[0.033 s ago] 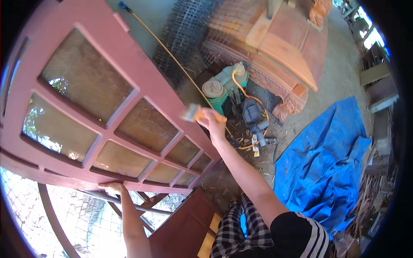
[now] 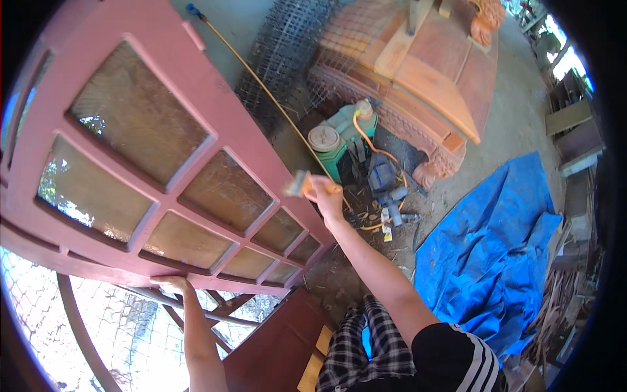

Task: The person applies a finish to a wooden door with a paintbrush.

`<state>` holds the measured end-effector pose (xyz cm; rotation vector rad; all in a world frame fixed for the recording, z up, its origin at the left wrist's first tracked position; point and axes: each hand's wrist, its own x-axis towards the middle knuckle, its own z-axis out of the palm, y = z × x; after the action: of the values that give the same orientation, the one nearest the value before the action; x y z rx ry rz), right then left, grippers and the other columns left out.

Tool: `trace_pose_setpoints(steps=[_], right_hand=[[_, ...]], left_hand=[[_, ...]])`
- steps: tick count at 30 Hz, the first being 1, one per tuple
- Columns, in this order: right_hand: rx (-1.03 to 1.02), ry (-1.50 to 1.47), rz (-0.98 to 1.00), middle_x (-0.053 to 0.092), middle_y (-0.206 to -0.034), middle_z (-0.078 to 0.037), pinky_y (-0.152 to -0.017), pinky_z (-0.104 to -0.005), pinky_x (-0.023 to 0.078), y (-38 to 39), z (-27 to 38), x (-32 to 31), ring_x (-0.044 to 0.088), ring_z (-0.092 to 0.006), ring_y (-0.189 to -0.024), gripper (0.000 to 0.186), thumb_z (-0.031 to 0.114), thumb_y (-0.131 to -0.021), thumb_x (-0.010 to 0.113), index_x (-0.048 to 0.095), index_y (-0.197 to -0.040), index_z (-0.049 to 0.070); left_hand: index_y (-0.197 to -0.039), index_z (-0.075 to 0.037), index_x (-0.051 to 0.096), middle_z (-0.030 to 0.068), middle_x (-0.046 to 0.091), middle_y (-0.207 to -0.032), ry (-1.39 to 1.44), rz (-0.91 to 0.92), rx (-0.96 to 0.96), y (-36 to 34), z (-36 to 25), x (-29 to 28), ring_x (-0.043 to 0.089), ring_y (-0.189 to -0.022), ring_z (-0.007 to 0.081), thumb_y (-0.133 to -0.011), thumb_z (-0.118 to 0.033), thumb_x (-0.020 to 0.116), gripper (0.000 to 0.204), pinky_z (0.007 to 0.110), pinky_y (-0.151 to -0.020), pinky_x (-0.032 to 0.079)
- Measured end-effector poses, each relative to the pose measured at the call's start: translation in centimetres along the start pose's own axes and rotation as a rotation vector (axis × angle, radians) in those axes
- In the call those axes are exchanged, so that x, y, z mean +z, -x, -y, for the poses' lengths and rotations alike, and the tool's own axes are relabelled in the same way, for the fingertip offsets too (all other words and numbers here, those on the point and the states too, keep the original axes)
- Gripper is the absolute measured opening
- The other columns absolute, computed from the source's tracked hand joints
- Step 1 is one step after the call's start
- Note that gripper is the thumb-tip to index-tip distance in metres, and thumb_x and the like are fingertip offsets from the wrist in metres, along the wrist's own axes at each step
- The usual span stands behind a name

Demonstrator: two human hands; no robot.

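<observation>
Right hand [image 2: 326, 196] grips a paintbrush [image 2: 297, 185]; left hand [image 2: 171, 284], apparently flat, steadies the pink door [image 2: 222, 104] outdoors.

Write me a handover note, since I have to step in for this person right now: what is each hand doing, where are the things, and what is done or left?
Left hand: flat against the lower edge of the reddish-pink wooden door with frosted glass panes, steadying it where it leans tilted.
Right hand: grip closed on a flat paintbrush with a pale handle, bristles at the door's right edge.
Nearby: green compressor-like machine and blue tarp on the ground.
Done: the visible frame looks evenly coated.
Left: the edge at the brush; I cannot tell if other parts need paint.
</observation>
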<state>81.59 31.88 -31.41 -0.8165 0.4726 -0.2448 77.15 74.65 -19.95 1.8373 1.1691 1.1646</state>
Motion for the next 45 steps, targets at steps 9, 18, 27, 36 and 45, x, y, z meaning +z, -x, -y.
trace_pose_setpoints(steps=[9,18,27,36,45], right_hand=[[-0.457,-0.05,0.313,0.07,-0.082,-0.009,-0.068,-0.0307,0.06,6.8,25.8,20.9,0.068,-0.0152,-0.07,0.028,0.025,-0.096,0.066,0.072,-0.095,-0.002],[-0.077,-0.29,0.488,0.066,-0.117,-0.012,-0.094,-0.0421,0.057,4.3,29.8,18.4,0.067,-0.0264,-0.106,0.031,0.019,-0.096,0.066,0.064,-0.12,0.001],[-0.164,0.334,0.523,0.072,-0.084,-0.008,-0.059,-0.029,0.06,-2.7,34.6,16.0,0.071,-0.0147,-0.073,0.025,0.024,-0.093,0.068,0.074,-0.093,0.0],[-0.408,-0.299,0.783,0.07,-0.097,-0.012,-0.073,-0.0313,0.063,-4.2,53.4,27.4,0.072,-0.0195,-0.082,0.024,0.019,-0.098,0.064,0.068,-0.106,-0.003],[-0.037,-0.237,0.708,0.071,-0.098,-0.017,-0.075,-0.0338,0.063,-6.0,43.5,21.3,0.074,-0.0236,-0.085,0.026,0.019,-0.097,0.064,0.067,-0.109,-0.003]], left_hand=[[-0.151,-0.003,0.034,0.019,0.043,-0.149,0.208,0.43,-0.147,1.0,-8.8,-11.7,0.042,-0.136,0.0327,-0.101,-0.055,0.039,0.072,0.043,-0.116,0.03],[-0.15,-0.011,0.042,0.0158,0.028,-0.16,0.371,0.628,0.874,11.7,-40.1,-13.2,0.029,-0.147,0.0314,-0.099,-0.019,0.058,0.054,0.043,-0.119,0.025],[-0.158,-0.023,0.025,0.0088,0.021,-0.164,-0.351,-0.065,1.51,11.7,-59.8,-1.5,0.013,-0.152,0.0329,-0.103,-0.049,0.037,0.062,0.06,-0.12,0.002],[-0.154,-0.029,0.034,0.0049,0.041,-0.146,-0.352,-0.125,1.48,14.9,-62.5,2.1,0.03,-0.141,0.0298,-0.099,-0.053,0.045,0.061,0.062,-0.117,0.005],[-0.149,-0.025,0.039,0.0104,0.043,-0.145,-0.32,-0.146,1.363,15.5,-63.1,2.7,0.029,-0.142,0.0345,-0.1,-0.053,0.045,0.057,0.062,-0.117,0.007]])
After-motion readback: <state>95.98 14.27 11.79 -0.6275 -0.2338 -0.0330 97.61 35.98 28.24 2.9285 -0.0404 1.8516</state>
